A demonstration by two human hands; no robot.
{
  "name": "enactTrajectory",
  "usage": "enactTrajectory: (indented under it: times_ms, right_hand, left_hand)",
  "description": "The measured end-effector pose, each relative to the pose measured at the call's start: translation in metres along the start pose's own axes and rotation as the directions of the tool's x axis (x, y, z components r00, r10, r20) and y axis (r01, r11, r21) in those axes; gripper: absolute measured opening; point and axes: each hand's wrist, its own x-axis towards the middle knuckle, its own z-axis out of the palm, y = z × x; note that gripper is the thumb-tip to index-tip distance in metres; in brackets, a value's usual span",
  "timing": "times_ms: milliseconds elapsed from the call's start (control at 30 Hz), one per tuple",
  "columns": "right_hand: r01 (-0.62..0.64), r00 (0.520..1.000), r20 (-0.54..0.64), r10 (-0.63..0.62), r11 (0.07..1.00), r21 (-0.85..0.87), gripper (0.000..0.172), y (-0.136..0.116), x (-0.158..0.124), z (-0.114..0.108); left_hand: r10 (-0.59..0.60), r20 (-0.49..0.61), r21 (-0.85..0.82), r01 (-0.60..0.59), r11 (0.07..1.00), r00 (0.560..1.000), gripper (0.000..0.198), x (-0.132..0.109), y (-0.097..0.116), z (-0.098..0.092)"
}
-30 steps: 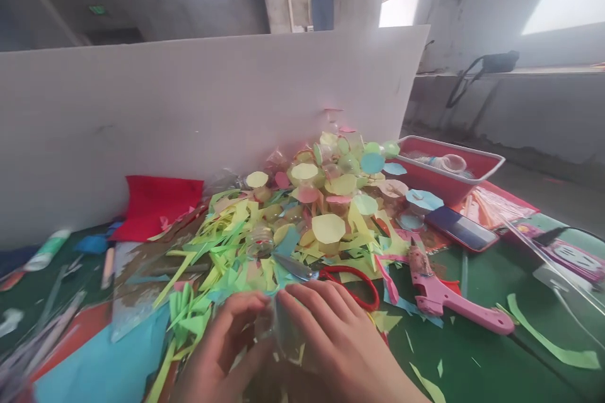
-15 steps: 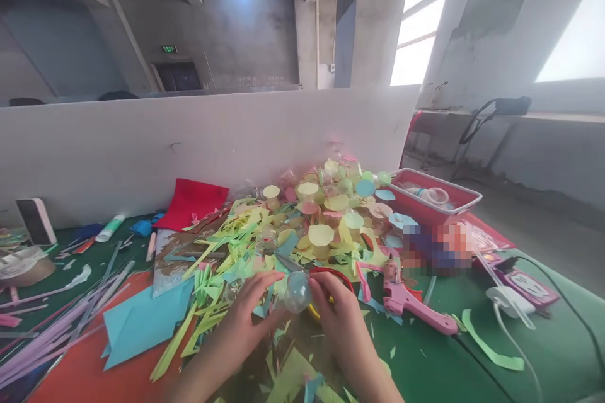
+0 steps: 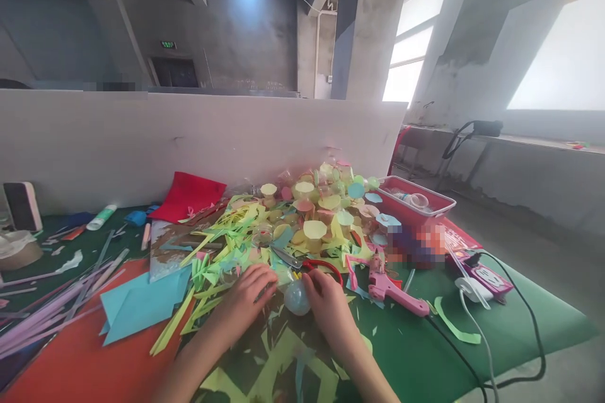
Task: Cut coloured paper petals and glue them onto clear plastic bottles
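Between my hands is a small clear round plastic ball with a pale blue tint. My right hand pinches its right side with thumb and fingers. My left hand is a little to the left, its fingers curled down and together. What those fingers hold, if anything, is hidden; a pale see-through piece shows beside their tips. Red-handled scissors lie just behind my hands, blades pointing left. Green and yellow paper scraps cover the table in front of me.
A heap of clear cups with paper discs stands behind the scissors. To the right are a pink glue gun, a power strip with cords, and a red basket. Blue paper sheets lie left. A white board closes the back.
My left hand has come off the ball and moved slightly left, its fingers curling down. The ball stays in my right hand, slightly lower. The view has shifted a little to the right.
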Motion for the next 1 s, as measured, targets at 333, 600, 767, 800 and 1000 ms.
enactTrajectory:
  times_ms: [333, 600, 767, 800, 1000]
  right_hand:
    - [0.133, 0.991, 0.054, -0.123, 0.953, -0.271, 0.03, 0.009, -0.002, 0.001]
    - [0.324, 0.928, 0.013, -0.373, 0.787, -0.524, 0.02, 0.007, -0.005, -0.007]
    - [0.324, 0.912, 0.053, -0.408, 0.634, -0.702, 0.025, 0.018, -0.009, -0.074]
    - [0.304, 0.911, 0.05, -0.409, 0.584, -0.753, 0.026, 0.025, -0.011, -0.091]
    - [0.056, 0.959, -0.05, -0.277, 0.361, -0.931, 0.041, 0.089, -0.035, -0.153]
  left_hand:
    - [0.112, -0.074, 0.247, -0.091, 0.965, 0.991, 0.027, -0.008, 0.003, -0.015]
    - [0.149, -0.077, 0.403, -0.106, 0.909, 0.986, 0.031, -0.012, -0.004, -0.018]
    - [0.132, -0.169, 0.148, -0.107, 0.983, 0.977, 0.027, -0.008, 0.019, -0.021]
    - [0.128, -0.144, 0.102, -0.114, 0.988, 0.981, 0.026, -0.008, 0.025, -0.021]
    - [0.123, 0.104, 0.012, -0.125, 0.992, 0.987, 0.046, -0.003, 0.041, -0.012]
